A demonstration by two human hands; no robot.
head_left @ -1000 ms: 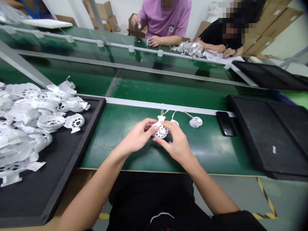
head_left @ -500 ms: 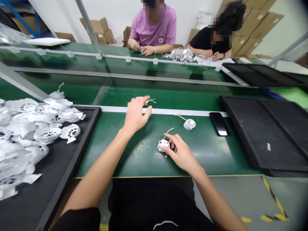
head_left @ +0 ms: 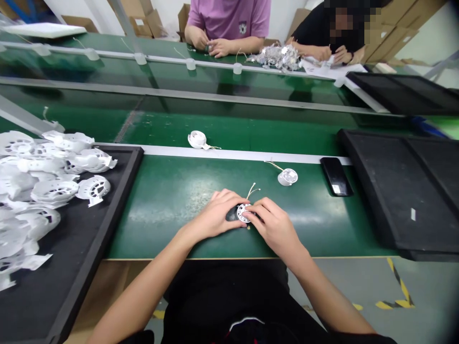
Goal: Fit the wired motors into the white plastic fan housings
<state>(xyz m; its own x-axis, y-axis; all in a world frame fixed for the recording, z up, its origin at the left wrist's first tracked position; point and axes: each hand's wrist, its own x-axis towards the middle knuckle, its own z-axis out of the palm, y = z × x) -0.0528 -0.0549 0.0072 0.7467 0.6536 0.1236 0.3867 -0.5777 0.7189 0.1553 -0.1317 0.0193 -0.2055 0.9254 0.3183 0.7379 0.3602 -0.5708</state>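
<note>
A small round white plastic part (head_left: 243, 214) with a slotted face rests on the green bench, two thin pale wires (head_left: 252, 190) rising from its far side. My left hand (head_left: 218, 214) curves round it from the left, thumb on the near side and forefinger on the far side. From the right, my right hand (head_left: 271, 222) has its fingertips closed at the part's face; whether they pinch anything smaller there is hidden. Farther right stands a similar white cup-shaped part (head_left: 288, 177) with wires. Beyond the white strip lies a white round housing (head_left: 197, 139) with wires trailing right.
To the left, a black tray (head_left: 132, 165) holds a heap of white plastic housings (head_left: 53, 191). A phone (head_left: 336, 177) lies beside a black tray (head_left: 380, 191) on the right. Two people sit across the line, near a pile of silvery pieces (head_left: 278, 56).
My left hand has come back from the white housing beyond the strip, leaving it there, and now cups the round part. My right hand stays at that part. The view has tilted down slightly.
</note>
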